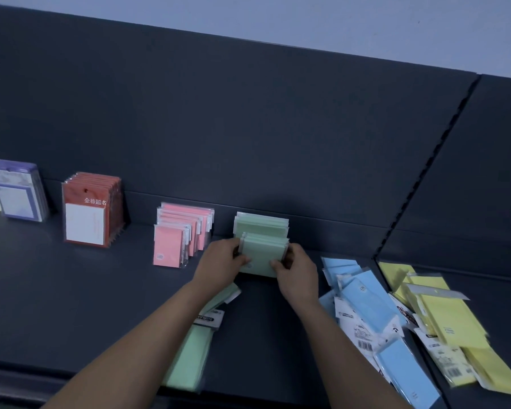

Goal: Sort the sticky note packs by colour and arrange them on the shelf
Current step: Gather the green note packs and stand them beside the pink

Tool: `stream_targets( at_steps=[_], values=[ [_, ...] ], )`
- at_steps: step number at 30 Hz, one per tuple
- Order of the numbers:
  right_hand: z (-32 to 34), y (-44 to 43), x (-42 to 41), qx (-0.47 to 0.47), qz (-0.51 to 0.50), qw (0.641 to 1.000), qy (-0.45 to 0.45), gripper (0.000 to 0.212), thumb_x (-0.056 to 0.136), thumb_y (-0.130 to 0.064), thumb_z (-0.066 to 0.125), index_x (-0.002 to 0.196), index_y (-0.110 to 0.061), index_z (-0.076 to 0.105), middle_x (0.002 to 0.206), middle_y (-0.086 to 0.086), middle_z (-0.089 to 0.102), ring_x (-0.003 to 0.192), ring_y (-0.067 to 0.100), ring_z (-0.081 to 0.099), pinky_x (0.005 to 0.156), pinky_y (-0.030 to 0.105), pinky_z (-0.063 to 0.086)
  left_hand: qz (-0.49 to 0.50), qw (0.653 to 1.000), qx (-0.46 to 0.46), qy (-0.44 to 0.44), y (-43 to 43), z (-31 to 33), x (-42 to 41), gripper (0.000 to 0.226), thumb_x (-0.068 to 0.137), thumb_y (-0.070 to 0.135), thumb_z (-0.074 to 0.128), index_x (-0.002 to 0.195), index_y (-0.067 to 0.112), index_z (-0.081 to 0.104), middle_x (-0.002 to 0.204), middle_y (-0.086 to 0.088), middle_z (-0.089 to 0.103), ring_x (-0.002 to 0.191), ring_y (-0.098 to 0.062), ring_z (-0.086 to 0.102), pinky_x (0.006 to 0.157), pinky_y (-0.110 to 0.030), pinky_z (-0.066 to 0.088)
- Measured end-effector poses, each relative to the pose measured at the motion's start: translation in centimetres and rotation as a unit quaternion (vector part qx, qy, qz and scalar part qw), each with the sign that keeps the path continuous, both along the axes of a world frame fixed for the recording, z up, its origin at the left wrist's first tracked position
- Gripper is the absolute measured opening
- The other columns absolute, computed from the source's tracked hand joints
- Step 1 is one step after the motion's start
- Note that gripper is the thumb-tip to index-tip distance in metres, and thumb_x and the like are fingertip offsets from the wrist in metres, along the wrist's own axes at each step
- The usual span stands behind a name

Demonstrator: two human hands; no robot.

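Dark shelf [71, 290]. My left hand [219, 265] and right hand [297, 268] pinch sides of green packs [260, 252], standing beside pink packs [180, 234]. Blue packs [363, 302] lie loose.

The dark grey shelf [71, 305] carries four upright groups toward its back, each apart from its neighbour. From the left end they are a block of purple packs [18, 193], a row of red packs [90, 209], a row of pink packs [180, 234] and a row of green packs [261, 237]. Nearer the front edge, loose green packs [189, 352] lie flat and overlapping. To the right, blue packs [363, 308] lie in a jumbled heap beside the seam between shelf sections. Past that seam, yellow packs [443, 317] lie heaped on the adjoining section.
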State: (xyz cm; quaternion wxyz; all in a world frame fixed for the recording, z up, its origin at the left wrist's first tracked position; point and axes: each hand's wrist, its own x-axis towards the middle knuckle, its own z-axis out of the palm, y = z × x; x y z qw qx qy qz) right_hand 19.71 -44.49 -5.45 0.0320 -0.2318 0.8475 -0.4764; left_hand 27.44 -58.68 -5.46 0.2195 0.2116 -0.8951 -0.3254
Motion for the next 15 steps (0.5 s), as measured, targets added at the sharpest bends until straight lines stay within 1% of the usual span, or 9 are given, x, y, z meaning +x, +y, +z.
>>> stream_targets(
  at_steps=[2,5,7,9,11,15],
  values=[
    [-0.1,-0.7,-0.4,0.008,0.000,1.000,0.004,0.028,0.087,-0.010,0.066,0.114,-0.012,0.061,0.110,0.002,0.068,0.102,0.018,0.062,0.083,0.025,0.047,0.007,1.000,-0.003,-0.008,-0.4,0.0,-0.4,0.015,0.085,0.018,0.066,0.092,0.005,0.068,0.087,-0.006,0.071,0.082,-0.021,0.064,0.067,-0.031,0.046],
    [-0.3,-1.6,-1.0,0.026,0.001,0.999,0.024,0.024,0.087,-0.011,0.065,0.111,-0.012,0.064,0.106,0.004,0.067,0.100,0.019,0.061,0.081,0.027,0.047,0.027,0.999,-0.010,-0.031,-0.7,0.1,-0.9,0.018,0.088,0.022,0.065,0.089,0.003,0.065,0.083,-0.007,0.067,0.077,-0.020,0.059,0.063,-0.030,0.039],
    [-0.4,-1.9,-1.3,0.031,-0.004,0.999,0.033,0.022,0.087,-0.013,0.064,0.109,-0.012,0.065,0.104,0.004,0.066,0.097,0.019,0.060,0.078,0.026,0.045,0.044,0.997,-0.023,-0.051,-0.8,0.1,-1.0,0.023,0.090,0.026,0.063,0.080,0.006,0.060,0.071,-0.001,0.058,0.072,-0.019,0.053,0.059,-0.030,0.031],
    [-0.4,-2.1,-1.5,0.031,-0.016,0.999,0.036,0.017,0.087,-0.013,0.064,0.105,-0.011,0.066,0.101,0.003,0.067,0.093,0.018,0.061,0.074,0.024,0.042,0.053,0.996,-0.026,-0.060,-0.9,0.0,-1.2,0.029,0.090,0.028,0.063,0.070,0.011,0.052,0.061,0.005,0.047,0.067,-0.017,0.048,0.056,-0.029,0.027],
    [-0.5,-2.1,-1.6,0.030,-0.024,0.998,0.041,0.015,0.088,-0.015,0.065,0.102,-0.010,0.067,0.098,0.003,0.069,0.089,0.018,0.061,0.072,0.024,0.042,0.051,0.997,-0.021,-0.062,-1.1,-0.1,-1.4,0.030,0.090,0.029,0.064,0.067,0.013,0.051,0.058,0.007,0.046,0.064,-0.017,0.049,0.053,-0.028,0.028],
    [-0.7,-2.3,-1.7,0.039,-0.031,0.998,0.049,0.012,0.089,-0.017,0.064,0.098,-0.009,0.067,0.095,0.003,0.069,0.082,0.014,0.058,0.069,0.023,0.040,0.052,0.996,-0.022,-0.065,-1.2,-0.1,-1.6,0.029,0.089,0.030,0.064,0.067,0.015,0.052,0.060,0.006,0.049,0.066,-0.018,0.051,0.058,-0.029,0.033]
  ],
)
